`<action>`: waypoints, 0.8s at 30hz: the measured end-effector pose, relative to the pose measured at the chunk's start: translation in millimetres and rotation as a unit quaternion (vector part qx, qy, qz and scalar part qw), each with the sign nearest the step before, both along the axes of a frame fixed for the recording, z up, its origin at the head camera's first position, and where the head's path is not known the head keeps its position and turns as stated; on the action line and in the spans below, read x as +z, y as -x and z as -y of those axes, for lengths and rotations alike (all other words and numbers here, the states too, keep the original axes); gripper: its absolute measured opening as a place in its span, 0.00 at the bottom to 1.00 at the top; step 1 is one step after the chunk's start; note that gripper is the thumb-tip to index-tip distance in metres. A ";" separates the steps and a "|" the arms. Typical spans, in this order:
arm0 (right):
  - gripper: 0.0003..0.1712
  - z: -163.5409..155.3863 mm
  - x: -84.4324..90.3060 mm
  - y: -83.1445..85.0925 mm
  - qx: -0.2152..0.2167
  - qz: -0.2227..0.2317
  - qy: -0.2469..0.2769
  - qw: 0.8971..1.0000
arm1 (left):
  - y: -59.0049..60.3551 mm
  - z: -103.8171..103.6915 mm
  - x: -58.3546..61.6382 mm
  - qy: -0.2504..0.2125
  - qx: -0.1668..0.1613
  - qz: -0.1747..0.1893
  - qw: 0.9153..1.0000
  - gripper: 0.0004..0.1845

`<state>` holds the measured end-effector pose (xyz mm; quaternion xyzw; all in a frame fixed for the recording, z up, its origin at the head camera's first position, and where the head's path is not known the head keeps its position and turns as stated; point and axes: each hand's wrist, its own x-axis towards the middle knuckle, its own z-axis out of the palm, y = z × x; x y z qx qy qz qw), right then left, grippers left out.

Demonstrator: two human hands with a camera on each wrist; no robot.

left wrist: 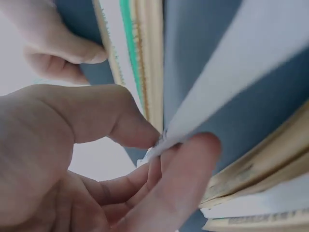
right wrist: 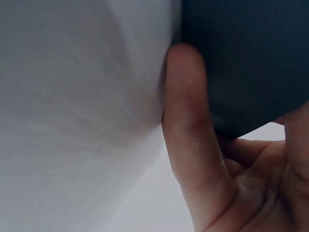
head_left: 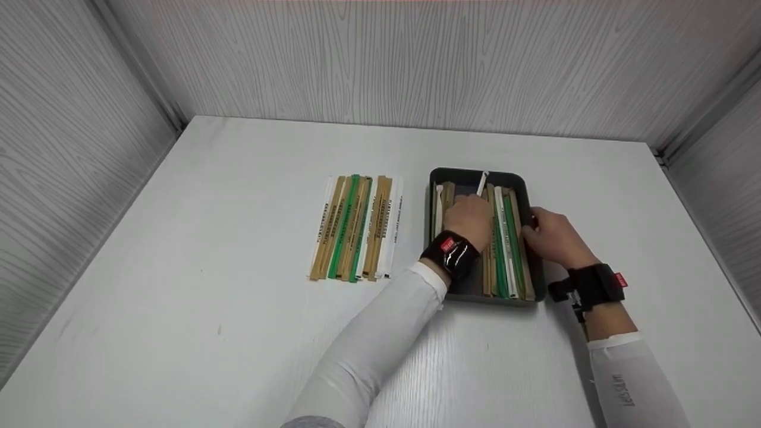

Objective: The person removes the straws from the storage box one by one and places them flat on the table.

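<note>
One white stick [head_left: 482, 183] is pinched by the left hand [head_left: 469, 221], lifted at a tilt over the tray [head_left: 475, 175]. The right hand [head_left: 550, 235] grips the tray's edge. I think it goes next beside the row [head_left: 355, 227], laid straight.

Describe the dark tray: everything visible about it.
The tray is dark grey, rectangular with rounded corners and a low rim, plastic by its look. It lies flat on the white table, right of a row of wrapped sticks. More sticks, tan, green and white, lie lengthwise inside. The left hand pinches a white one inside; the right hand grips its right rim.
</note>
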<state>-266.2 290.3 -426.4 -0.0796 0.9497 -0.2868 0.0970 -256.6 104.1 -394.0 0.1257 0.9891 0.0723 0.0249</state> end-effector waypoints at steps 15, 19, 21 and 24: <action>0.27 3.8 1.8 -1.2 0.000 -0.002 -0.011 1.000 | -3.5 63.5 58.1 -0.177 0.040 -0.009 0.983 0.15; 0.27 3.1 1.2 -0.9 -0.007 0.004 -0.012 1.000 | -3.7 91.4 61.1 -0.200 0.053 -0.017 0.978 0.10; 0.27 2.5 0.9 -0.8 -0.008 0.005 -0.009 1.000 | -2.6 102.2 58.0 -0.200 0.059 -0.017 0.978 0.09; 0.26 1.5 0.2 -0.8 -0.007 0.003 -0.008 1.000 | 0.6 113.5 47.9 -0.191 0.065 -0.009 0.979 0.09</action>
